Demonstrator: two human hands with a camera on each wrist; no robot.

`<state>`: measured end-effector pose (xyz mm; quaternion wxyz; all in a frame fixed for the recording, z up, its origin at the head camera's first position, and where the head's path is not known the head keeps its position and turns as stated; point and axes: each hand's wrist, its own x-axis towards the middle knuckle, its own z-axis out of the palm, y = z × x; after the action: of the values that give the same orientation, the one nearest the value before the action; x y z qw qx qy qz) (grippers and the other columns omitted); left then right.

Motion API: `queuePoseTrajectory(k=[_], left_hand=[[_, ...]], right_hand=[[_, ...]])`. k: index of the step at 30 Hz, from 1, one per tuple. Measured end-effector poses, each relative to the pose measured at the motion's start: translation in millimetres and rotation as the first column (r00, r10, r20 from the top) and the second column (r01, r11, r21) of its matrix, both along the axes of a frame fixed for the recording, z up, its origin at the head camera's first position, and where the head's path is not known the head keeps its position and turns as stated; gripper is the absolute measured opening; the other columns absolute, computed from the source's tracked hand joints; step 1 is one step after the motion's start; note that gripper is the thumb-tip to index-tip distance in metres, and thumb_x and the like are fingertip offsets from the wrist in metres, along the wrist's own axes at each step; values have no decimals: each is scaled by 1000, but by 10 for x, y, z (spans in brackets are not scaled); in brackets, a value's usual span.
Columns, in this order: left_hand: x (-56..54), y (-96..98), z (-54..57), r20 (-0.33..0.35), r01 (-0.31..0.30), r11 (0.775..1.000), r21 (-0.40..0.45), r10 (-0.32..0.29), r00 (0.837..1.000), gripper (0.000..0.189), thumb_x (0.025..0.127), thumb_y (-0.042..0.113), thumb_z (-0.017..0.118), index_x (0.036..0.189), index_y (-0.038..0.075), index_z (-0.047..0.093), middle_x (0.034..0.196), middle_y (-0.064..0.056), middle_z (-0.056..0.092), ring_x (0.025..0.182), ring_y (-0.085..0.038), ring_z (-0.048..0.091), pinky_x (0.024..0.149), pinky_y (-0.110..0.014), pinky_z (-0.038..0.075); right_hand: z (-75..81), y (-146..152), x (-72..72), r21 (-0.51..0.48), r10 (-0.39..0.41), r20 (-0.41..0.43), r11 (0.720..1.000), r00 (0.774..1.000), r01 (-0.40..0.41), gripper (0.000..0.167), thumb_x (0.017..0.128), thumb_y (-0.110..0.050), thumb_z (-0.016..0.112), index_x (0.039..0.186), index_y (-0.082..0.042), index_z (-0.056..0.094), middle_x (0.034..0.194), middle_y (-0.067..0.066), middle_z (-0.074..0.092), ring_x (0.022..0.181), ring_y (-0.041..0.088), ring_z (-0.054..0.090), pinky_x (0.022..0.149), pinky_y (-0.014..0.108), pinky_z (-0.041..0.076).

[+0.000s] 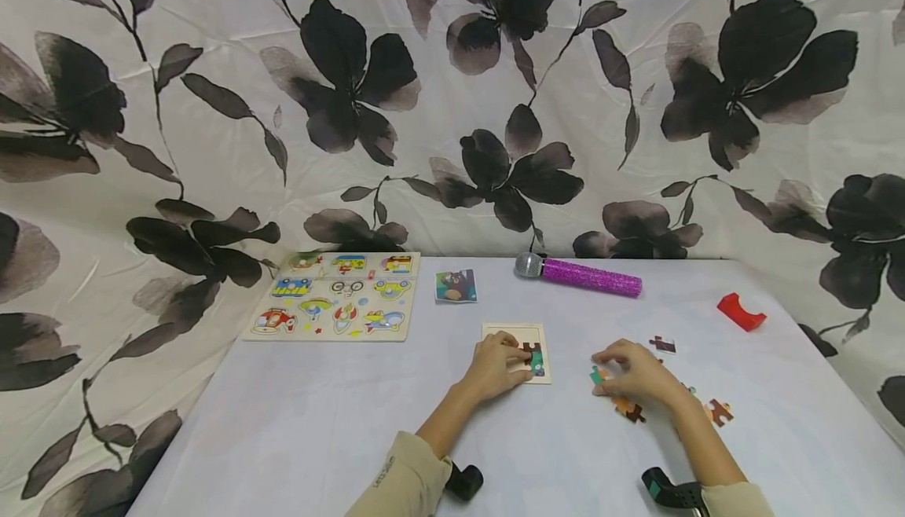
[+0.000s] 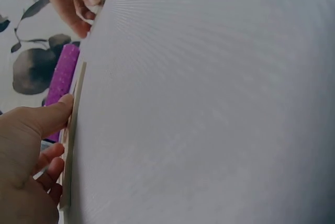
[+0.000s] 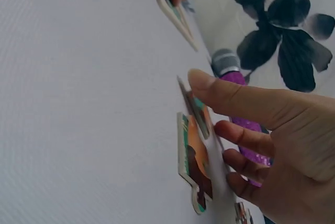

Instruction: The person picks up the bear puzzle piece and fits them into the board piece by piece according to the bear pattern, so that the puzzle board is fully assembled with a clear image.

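Observation:
My left hand (image 1: 497, 366) rests on a small pale wooden puzzle tray (image 1: 512, 328), its fingers over the board. In the left wrist view the thumb lies at the tray's edge, the other fingers loosely bent. Dark and green puzzle pieces (image 1: 538, 361) sit inside the tray beside the fingertips. To the right, my right hand (image 1: 639, 375) hovers low, thumb and forefinger spread about a green and orange puzzle piece (image 1: 597, 376). A larger orange and brown piece (image 3: 194, 156) lies just below it in the right wrist view.
Loose pieces lie around the right hand, including a brown one (image 1: 719, 412) and a dark one (image 1: 662, 344). Behind are a bear picture card (image 1: 456, 287), a purple glitter microphone (image 1: 590, 276) and a vehicle puzzle board (image 1: 332, 297). A red curved block (image 1: 740, 313) lies far right.

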<state>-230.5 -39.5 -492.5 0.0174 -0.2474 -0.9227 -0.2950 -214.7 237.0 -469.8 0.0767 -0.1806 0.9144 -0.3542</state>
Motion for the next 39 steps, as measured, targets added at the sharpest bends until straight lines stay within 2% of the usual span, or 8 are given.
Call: queuePoseTrajectory(k=[6, 10, 13, 17, 21, 28, 35, 39], left_hand=[[6, 6, 7, 28, -11, 999, 39, 10, 1000, 31, 80, 28, 74, 106, 11, 73, 113, -6, 57, 104, -22, 48, 91, -42, 37], [4, 11, 5, 26, -13, 999, 45, 11, 1000, 31, 80, 27, 75, 106, 11, 73, 113, -6, 57, 104, -22, 48, 91, -41, 38], [-2, 14, 4, 32, -10, 998, 57, 8, 999, 31, 80, 27, 75, 106, 10, 73, 112, -6, 57, 103, -22, 48, 91, -42, 37], [-6, 11, -12, 30, -10, 998, 56, 8, 1000, 32, 79, 27, 75, 106, 10, 73, 111, -6, 57, 102, -21, 48, 91, -41, 37], [-10, 6, -34, 9, -6, 998, 58, 6, 1000, 31, 78, 27, 75, 104, 10, 73, 110, -6, 58, 100, -22, 49, 89, -41, 38], [-4, -4, -42, 30, -10, 998, 61, 8, 1000, 31, 79, 27, 75, 106, 10, 73, 112, -6, 58, 103, -22, 49, 93, -44, 38], [6, 0, -9, 35, -6, 997, 81, 3, 999, 32, 79, 26, 75, 106, 9, 73, 111, -7, 57, 103, -23, 49, 93, -44, 38], [12, -6, -13, 27, -4, 996, 88, 2, 1000, 31, 79, 25, 75, 105, 8, 73, 110, -8, 58, 102, -23, 49, 92, -45, 38]], right_hand=[[7, 42, 19, -25, 8, 56, 1000, 998, -7, 40, 73, -20, 81, 105, 1, 70, 103, 11, 57, 99, 33, 53, 85, 52, 46], [-3, 38, 13, -23, 5, 28, 1000, 1000, -4, 38, 70, -18, 82, 101, 1, 71, 100, 9, 59, 97, 33, 55, 84, 51, 48], [-17, 26, -1, -29, -24, -1, 999, 1000, 24, 37, 69, -15, 83, 99, 0, 67, 93, 7, 60, 90, 28, 57, 78, 42, 51], [-46, -8, -30, -76, -75, -23, 994, 997, 74, 34, 74, -9, 78, 101, -1, 60, 86, 5, 61, 79, 17, 57, 66, 26, 50], [-59, -68, -84, -179, -117, -24, 978, 993, 111, 29, 82, -2, 70, 108, 1, 58, 90, 12, 62, 75, 17, 61, 61, 24, 53], [-58, -200, -201, -443, -106, 80, 887, 991, 130, 31, 89, 6, 57, 120, 11, 51, 95, 24, 57, 75, 22, 68, 67, 29, 58], [-51, -368, -316, -599, -222, 178, 749, 959, 284, 47, 90, 3, 56, 136, 5, 44, 122, 29, 46, 80, 5, 67, 78, 23, 55], [-34, -439, -369, -682, -204, 199, 673, 959, 285, 57, 86, 9, 57, 139, 8, 38, 124, 27, 44, 80, 4, 67, 79, 24, 55]])
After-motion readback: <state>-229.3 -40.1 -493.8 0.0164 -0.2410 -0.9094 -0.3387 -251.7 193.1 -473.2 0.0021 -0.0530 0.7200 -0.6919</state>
